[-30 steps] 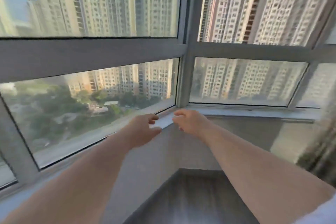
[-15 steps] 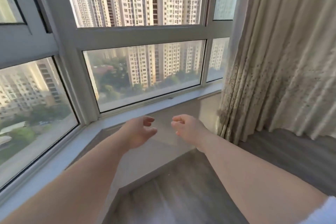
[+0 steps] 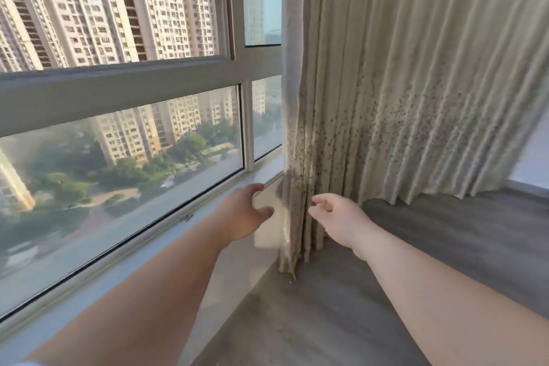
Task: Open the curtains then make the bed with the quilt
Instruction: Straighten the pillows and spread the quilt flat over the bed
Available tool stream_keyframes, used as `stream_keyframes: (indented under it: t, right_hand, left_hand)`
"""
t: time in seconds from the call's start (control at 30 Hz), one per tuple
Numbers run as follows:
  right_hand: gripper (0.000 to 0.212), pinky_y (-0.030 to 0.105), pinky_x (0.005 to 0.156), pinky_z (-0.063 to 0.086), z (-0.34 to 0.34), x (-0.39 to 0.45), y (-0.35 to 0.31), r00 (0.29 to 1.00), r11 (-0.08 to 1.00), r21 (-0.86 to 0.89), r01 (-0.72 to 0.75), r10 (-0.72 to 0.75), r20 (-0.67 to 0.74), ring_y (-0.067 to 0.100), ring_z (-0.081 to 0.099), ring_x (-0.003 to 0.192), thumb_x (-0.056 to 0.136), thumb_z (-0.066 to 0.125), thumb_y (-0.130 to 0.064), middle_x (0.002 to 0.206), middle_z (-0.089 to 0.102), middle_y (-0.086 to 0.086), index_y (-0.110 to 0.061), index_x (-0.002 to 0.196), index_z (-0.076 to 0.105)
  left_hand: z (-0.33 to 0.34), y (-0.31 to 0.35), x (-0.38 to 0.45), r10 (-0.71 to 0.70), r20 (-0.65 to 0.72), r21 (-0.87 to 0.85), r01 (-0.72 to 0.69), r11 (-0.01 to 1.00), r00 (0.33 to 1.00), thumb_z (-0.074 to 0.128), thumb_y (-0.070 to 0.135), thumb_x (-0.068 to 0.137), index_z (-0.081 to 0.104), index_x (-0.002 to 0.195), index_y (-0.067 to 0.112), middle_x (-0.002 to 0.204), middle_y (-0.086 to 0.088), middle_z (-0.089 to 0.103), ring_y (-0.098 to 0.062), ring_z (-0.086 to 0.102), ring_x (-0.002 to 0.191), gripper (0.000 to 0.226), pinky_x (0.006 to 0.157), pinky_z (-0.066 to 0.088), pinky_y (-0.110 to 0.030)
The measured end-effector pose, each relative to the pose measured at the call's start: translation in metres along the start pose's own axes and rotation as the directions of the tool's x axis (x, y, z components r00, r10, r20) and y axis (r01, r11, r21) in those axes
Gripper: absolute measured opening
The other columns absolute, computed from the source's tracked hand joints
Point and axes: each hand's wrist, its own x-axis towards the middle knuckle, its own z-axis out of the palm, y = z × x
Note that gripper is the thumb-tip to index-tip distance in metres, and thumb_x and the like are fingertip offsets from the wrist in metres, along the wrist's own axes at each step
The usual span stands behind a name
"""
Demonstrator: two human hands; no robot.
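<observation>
A cream curtain (image 3: 401, 74) with dark speckles toward its hem hangs in folds over the right half of the view, gathered down to the floor. Its left edge falls beside the window frame. My left hand (image 3: 242, 212) is stretched out just left of that edge, fingers apart and holding nothing. My right hand (image 3: 338, 220) is held out just right of the edge, fingers loosely curled and apart, not touching the cloth. No bed or quilt is in view.
A large window (image 3: 124, 134) with a grey frame fills the left, showing tower blocks and trees outside. A pale sill (image 3: 166, 249) runs below it. Grey wood-look floor (image 3: 341, 306) lies beneath my arms.
The view has swung right, from the window corner to the curtain. Both hands stay outstretched and empty and now flank the curtain's left edge.
</observation>
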Motion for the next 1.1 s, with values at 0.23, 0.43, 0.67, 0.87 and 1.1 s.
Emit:
stream_keyframes:
  t: [0.23, 0.43, 0.67, 0.87, 1.1]
  right_hand:
    - [0.059, 0.031, 0.093, 0.037, -0.070, 0.117, 0.055, 0.991, 0.999, 0.049, -0.008, 0.015, -0.132, 0.018, 0.044, 0.125, 0.087, 0.055, -0.047, 0.143, 0.043, -0.002, -0.032, 0.140, 0.036]
    - [0.069, 0.033, 0.089, 0.036, -0.150, 0.246, 0.071, 0.979, 0.996, 0.088, 0.023, -0.004, -0.205, 0.021, 0.043, 0.127, 0.083, 0.058, -0.052, 0.147, 0.038, 0.000, -0.032, 0.142, 0.030]
    - [0.094, 0.045, 0.105, 0.036, -0.164, 0.371, 0.051, 0.969, 0.994, 0.069, 0.080, -0.061, -0.241, 0.023, 0.037, 0.133, 0.072, 0.063, -0.063, 0.153, 0.026, -0.001, -0.039, 0.146, 0.011]
    - [0.107, 0.047, 0.110, 0.027, -0.165, 0.475, 0.030, 0.947, 0.987, 0.102, 0.126, -0.089, -0.307, 0.021, 0.020, 0.142, 0.067, 0.069, -0.062, 0.158, 0.009, -0.006, -0.046, 0.144, -0.003]
    - [0.113, 0.042, 0.110, 0.022, -0.189, 0.571, 0.005, 0.915, 0.986, 0.096, 0.136, -0.088, -0.395, 0.016, 0.013, 0.143, 0.063, 0.071, -0.065, 0.157, 0.001, -0.014, -0.051, 0.141, -0.010]
  left_hand:
    - [0.037, 0.048, 0.141, 0.095, 0.016, -0.041, -0.094, 0.995, 0.995, 0.062, 0.042, 0.084, 0.019, 0.147, 0.031, 0.152, -0.002, 0.030, -0.023, 0.036, 0.135, 0.077, 0.104, 0.035, -0.035]
    - [0.048, 0.095, 0.273, 0.112, -0.102, -0.144, -0.126, 0.982, 0.988, 0.062, 0.042, 0.084, 0.018, 0.146, 0.035, 0.153, 0.001, 0.029, -0.022, 0.038, 0.133, 0.076, 0.098, 0.040, -0.037]
    - [0.026, 0.118, 0.408, 0.071, -0.332, -0.158, -0.130, 0.979, 0.941, 0.072, 0.049, 0.073, 0.004, 0.148, 0.034, 0.157, -0.002, 0.013, -0.027, 0.028, 0.138, 0.102, 0.101, 0.038, -0.040]
    - [-0.005, 0.139, 0.547, 0.066, -0.455, -0.175, -0.162, 0.971, 0.888, 0.076, 0.061, 0.059, -0.007, 0.147, 0.032, 0.157, -0.005, 0.006, -0.034, 0.016, 0.142, 0.124, 0.107, 0.030, -0.060]
    - [-0.009, 0.165, 0.671, 0.254, -0.394, -0.318, -0.391, 0.864, 0.883, 0.085, 0.056, 0.048, 0.012, 0.144, 0.031, 0.151, -0.006, 0.025, -0.028, 0.031, 0.136, 0.123, 0.106, 0.036, -0.054]
